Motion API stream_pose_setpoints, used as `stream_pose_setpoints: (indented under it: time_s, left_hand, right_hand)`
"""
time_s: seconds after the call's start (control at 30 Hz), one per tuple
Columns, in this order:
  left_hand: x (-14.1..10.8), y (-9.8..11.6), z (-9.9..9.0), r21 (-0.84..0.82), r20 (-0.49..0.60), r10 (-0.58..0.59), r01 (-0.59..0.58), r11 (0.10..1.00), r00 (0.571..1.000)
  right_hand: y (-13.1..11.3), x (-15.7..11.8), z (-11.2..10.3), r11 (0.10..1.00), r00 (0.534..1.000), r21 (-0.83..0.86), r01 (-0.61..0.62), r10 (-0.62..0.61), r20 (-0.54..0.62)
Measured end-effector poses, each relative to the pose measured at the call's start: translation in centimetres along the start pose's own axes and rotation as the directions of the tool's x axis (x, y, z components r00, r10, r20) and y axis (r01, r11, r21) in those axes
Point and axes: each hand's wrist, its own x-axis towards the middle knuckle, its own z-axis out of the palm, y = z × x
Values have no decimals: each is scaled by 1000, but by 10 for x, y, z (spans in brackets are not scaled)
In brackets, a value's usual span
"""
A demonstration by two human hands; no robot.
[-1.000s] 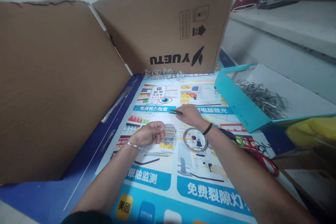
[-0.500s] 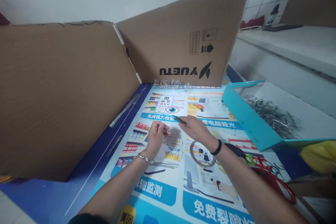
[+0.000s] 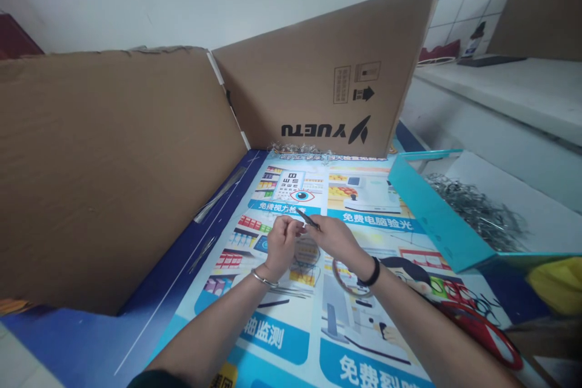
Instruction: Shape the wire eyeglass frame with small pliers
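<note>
Printed sheet w/ blue edge covers the work surface; pale wall behind. L hand: fingers curled in, thumb & index nearly together, tips right by the R hand; can't tell if anything thin is pinched there. R hand grips a dark pointed tool, fingers closed round it, point aimed up-left, just above the L fingertips. Silver bangle on L wrist, black band on R.

Just below the hands, nr sheet's middle: thin wire outline, partly lost against the print, & a few thin rods lying flat. Ring-shaped item lies beside R wrist, partly hidden by it. Red-rimmed object pokes out by R forearm.

Further out, R side: turquoise box, open, w/ tangled metal pcs inside; yellow item nr its front corner. L side: thin strips on the blue edge, next to L cardboard panel. Back panel stands upright, "YUETU" upside down, small clear-looking bits along its foot. Bottle on white ledge, far R.
</note>
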Motion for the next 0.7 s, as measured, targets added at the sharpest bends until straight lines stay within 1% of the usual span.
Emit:
stream_pose_setpoints:
  time_s: [0.1, 0.23, 0.27, 0.4, 0.47, 0.6, 0.7]
  left_hand:
    - [0, -1, 1, 24, 22, -19, 18, 1000, 1000]
    - [0, -3, 1, -89, 91, -72, 80, 993, 993]
    - [0, -3, 0, -118, 93, -89, 100, 988, 992]
    - [3, -4, -9, -177, 17, -158, 158, 971, 987]
    - [5, -5, -14, -192, 19, -161, 162, 968, 987]
    - [7, -6, -17, -141, 85, -136, 147, 979, 987]
    - [7, -4, -16, -62, 69, -160, 164, 985, 985]
  right_hand:
    - [-1, 0, -1, 1000, 1000, -23, -5, 5, 6]
    - [0, -1, -7, 999, 1000, -33, 16, -16, 1]
    - [0, -2, -8, 999, 1000, -25, 30, -30, 5]
    - [5, -1, -13, 993, 993, 19, 118, -118, 18]
    - [8, 0, -14, 989, 989, 31, 148, -148, 24]
    - [11, 0, -12, 982, 982, 55, 183, -185, 35]
    - [12, 0, -11, 978, 979, 70, 198, -201, 43]
